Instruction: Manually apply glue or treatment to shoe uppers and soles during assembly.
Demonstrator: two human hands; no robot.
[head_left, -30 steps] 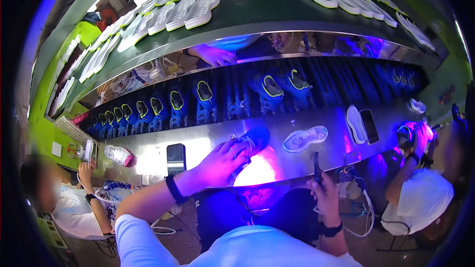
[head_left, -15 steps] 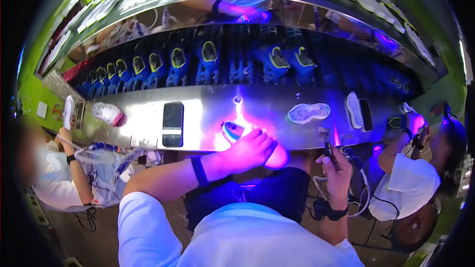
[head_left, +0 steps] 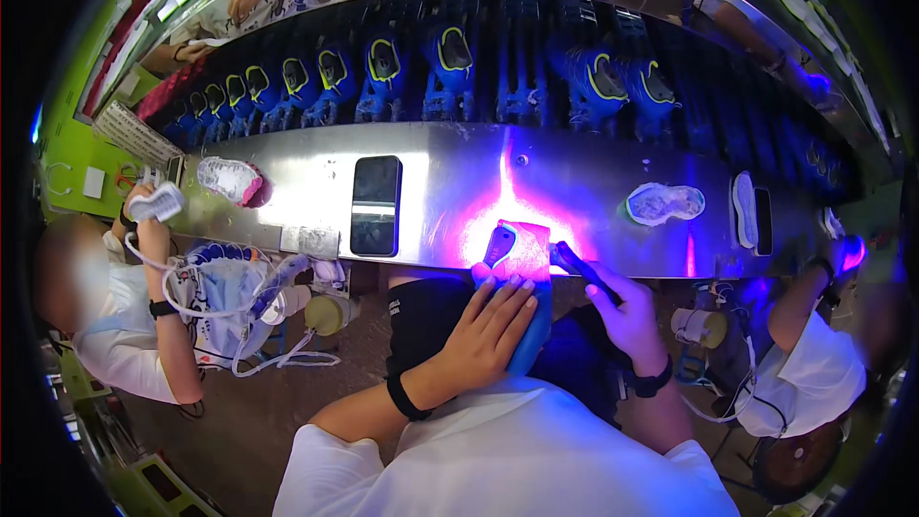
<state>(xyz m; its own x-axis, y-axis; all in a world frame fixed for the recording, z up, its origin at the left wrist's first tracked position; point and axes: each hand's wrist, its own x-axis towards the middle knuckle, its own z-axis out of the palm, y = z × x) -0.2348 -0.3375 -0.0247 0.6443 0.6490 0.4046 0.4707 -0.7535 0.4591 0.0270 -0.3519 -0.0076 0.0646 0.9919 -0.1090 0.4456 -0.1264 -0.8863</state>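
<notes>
A blue shoe upper (head_left: 532, 340) stands tilted at the table's front edge, lit pink and violet, its opening (head_left: 499, 245) towards the far side. My left hand (head_left: 486, 333) holds it from the left, with nearly straight fingers laid over its side and the thumb out of sight. In my right hand (head_left: 627, 316) is a dark-handled brush (head_left: 576, 265), fingers closed round the handle. The brush head is at the shoe's right edge; glare hides whether it touches.
On the metal table (head_left: 436, 230) lie a phone (head_left: 376, 206), a white sole (head_left: 230, 179) to the left and another sole (head_left: 663, 203) to the right. Several blue shoes (head_left: 453, 50) stand on a dark rack beyond. Co-workers sit on both sides; the left one holds a white sole (head_left: 159, 202).
The brush has come left to the shoe's edge. The shoe has turned, its toe now towards me, and my left hand's fingers have straightened along it. The whole view has shifted.
</notes>
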